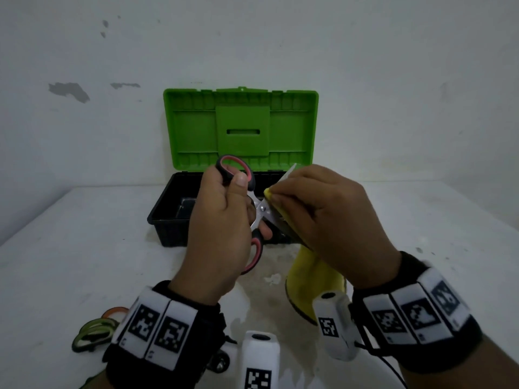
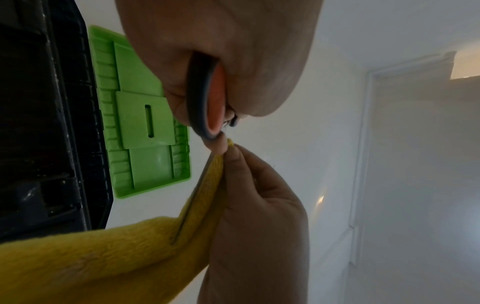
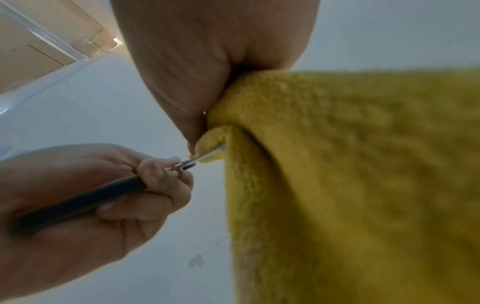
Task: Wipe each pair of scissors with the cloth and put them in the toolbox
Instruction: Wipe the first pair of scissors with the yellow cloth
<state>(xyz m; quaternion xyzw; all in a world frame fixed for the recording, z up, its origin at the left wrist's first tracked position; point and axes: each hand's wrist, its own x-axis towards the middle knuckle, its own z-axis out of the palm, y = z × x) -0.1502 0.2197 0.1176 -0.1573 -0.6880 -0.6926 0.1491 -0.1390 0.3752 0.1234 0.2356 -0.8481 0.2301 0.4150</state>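
My left hand (image 1: 224, 214) grips the black-and-red handles of a pair of scissors (image 1: 259, 210), held spread above the table in front of the toolbox. The handle (image 2: 205, 96) shows black and orange-red in the left wrist view. My right hand (image 1: 323, 217) pinches a yellow cloth (image 1: 309, 282) around one blade; the blade tip (image 1: 292, 169) pokes out past the fingers. In the right wrist view the cloth (image 3: 350, 174) folds over the blade (image 3: 207, 154). The toolbox (image 1: 168, 223) stands open behind, black base, green lid (image 1: 241, 127) upright.
More scissors with green and orange handles (image 1: 95, 329) lie at the near left of the white table (image 1: 84, 248), partly hidden by my left wrist. The wall stands right behind the toolbox. Something dark lies inside the toolbox base (image 1: 186, 207).
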